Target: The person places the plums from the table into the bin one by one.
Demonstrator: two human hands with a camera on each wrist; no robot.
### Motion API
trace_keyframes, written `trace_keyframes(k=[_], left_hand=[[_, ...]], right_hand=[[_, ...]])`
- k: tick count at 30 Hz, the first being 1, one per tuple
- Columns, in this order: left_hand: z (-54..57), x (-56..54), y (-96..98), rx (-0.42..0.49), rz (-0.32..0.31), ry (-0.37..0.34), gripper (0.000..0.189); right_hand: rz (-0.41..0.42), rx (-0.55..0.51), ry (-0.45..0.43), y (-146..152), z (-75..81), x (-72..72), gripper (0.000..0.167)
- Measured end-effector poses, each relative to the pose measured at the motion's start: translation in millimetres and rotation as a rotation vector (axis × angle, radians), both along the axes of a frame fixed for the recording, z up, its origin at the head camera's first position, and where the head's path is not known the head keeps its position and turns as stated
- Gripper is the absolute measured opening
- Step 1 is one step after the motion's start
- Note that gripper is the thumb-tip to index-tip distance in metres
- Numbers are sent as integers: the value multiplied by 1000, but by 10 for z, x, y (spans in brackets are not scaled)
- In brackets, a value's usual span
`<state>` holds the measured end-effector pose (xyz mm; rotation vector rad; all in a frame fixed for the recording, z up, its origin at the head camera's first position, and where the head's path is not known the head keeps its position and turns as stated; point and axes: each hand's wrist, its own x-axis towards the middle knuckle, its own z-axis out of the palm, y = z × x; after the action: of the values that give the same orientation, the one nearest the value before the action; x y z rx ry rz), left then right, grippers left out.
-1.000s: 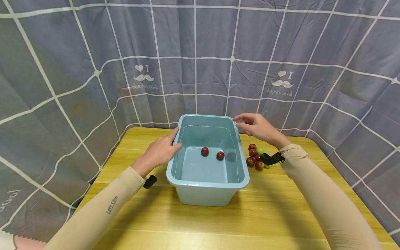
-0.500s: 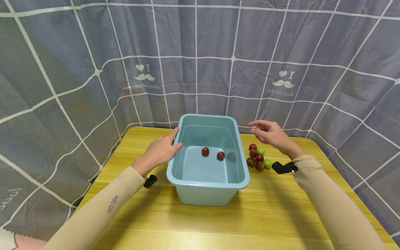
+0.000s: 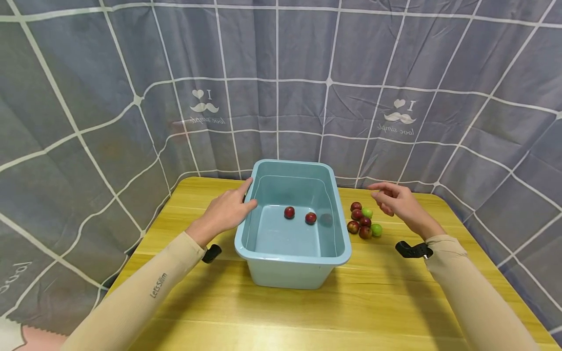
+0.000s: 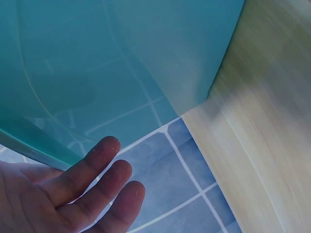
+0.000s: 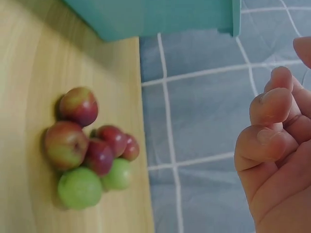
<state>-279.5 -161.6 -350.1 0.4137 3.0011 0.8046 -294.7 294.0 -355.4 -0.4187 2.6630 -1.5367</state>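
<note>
A light blue plastic tub stands on the wooden table. My left hand rests on its left rim, thumb over the edge and forefinger along it; in the left wrist view the other fingers hang loosely outside the wall. Inside the tub lie two small round red fruits, one to the left and one to the right. My right hand hovers beyond the tub's right side, fingers loosely bent and holding nothing. Nearest to it is a cluster of small red fruits with two green ones.
The fruit cluster sits on the table just right of the tub. A grey curtain with white grid lines hangs behind and around the table. Black straps show at both wrists.
My right hand has moved right and toward me, from the tub's far right corner out past the fruit cluster. My left hand stays on the rim, and the tub has not moved.
</note>
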Motion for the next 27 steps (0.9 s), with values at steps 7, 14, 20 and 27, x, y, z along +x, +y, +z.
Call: trace_keyframes(k=[7, 14, 20, 27], left_hand=[[0, 3, -6, -1, 2, -3, 75], [4, 8, -10, 6, 0, 0, 74], [1, 9, -5, 12, 3, -2, 74], [-6, 3, -12, 8, -5, -3, 74]], right_hand=[[-34, -63, -24, 156, -186, 17, 47], [-67, -148, -19, 283, -373, 29, 45], [-93, -198, -27, 365, -487, 47, 40], [-123, -240, -59, 459, -661, 47, 35]])
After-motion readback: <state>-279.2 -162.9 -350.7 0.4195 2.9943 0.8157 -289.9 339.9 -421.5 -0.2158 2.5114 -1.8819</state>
